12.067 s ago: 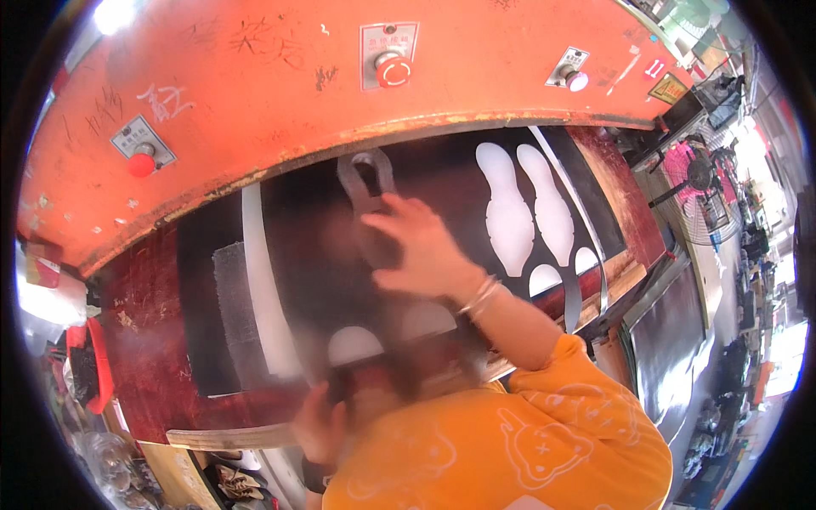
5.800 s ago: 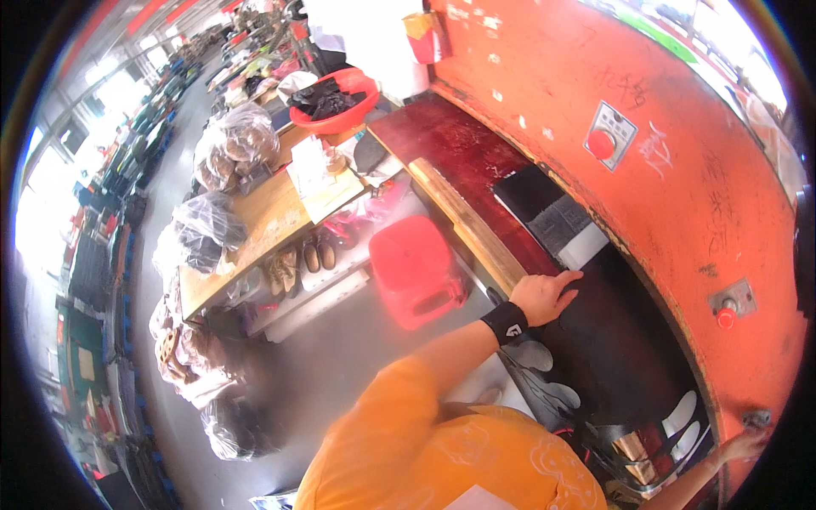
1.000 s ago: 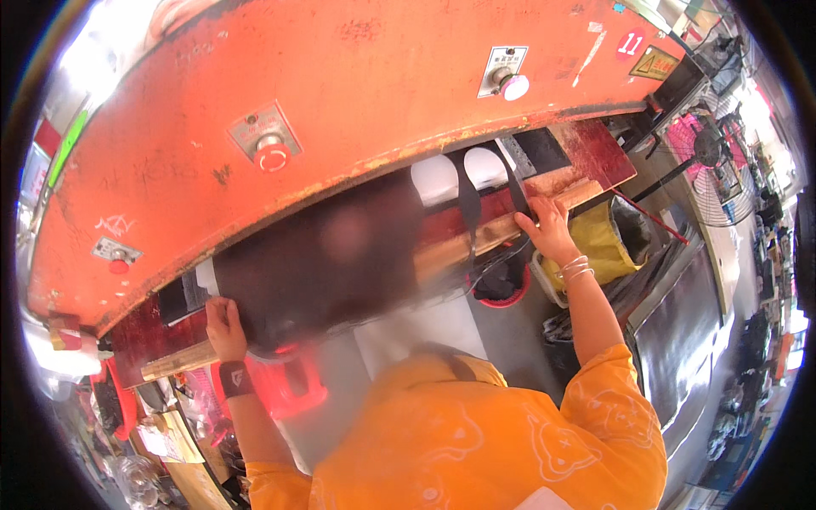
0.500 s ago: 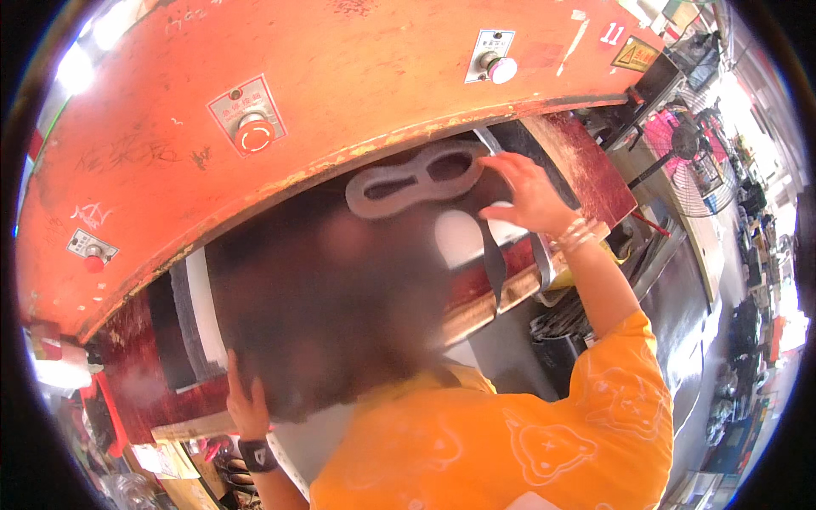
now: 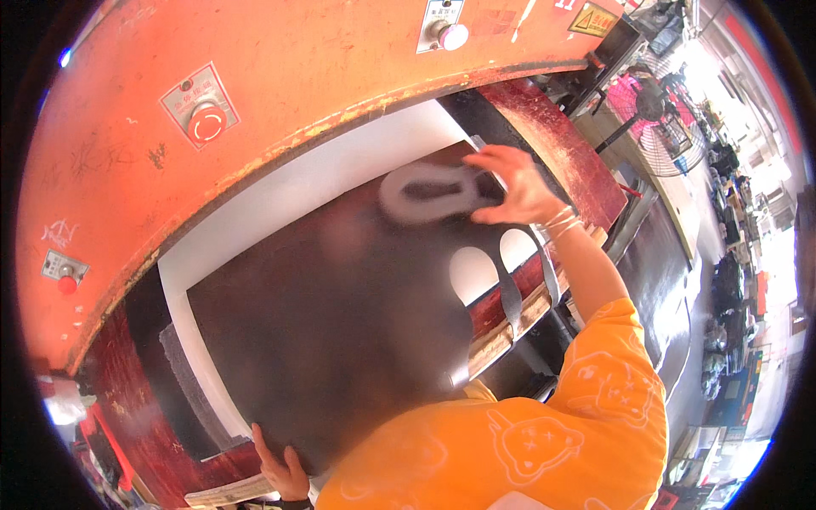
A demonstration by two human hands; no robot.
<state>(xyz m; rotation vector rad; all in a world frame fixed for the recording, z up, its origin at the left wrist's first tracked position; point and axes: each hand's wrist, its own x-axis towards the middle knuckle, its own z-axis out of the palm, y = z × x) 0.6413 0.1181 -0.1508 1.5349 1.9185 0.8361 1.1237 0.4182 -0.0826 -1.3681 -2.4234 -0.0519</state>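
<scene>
A large dark sheet [image 5: 314, 314] lies over a white board [image 5: 314, 195] in front of my body, with rounded cutouts along its right side. On its far right part is a pale, sole-shaped ring that looks like a cutting die [image 5: 410, 196], smeared by motion. My right hand [image 5: 523, 191] curves its thumb and fingers around the right end of this die. At the sheet's near left corner, my left hand [image 5: 282, 472] touches the edge with its fingers and thumb spread. Thin dark strips [image 5: 510, 297] hang beside the cutouts at the right.
An orange machine beam [image 5: 306, 68] spans the far side, bearing a red push button [image 5: 207, 125] and a pale-lit one [image 5: 452, 36]. Worn red boards [image 5: 569, 157] lie under the work. A caged fan [image 5: 650, 106] stands at the far right.
The dark sheet has slid toward me, uncovering the white board beyond its far edge. The die has turned and shifted with my right hand. My left hand has moved nearer my body.
</scene>
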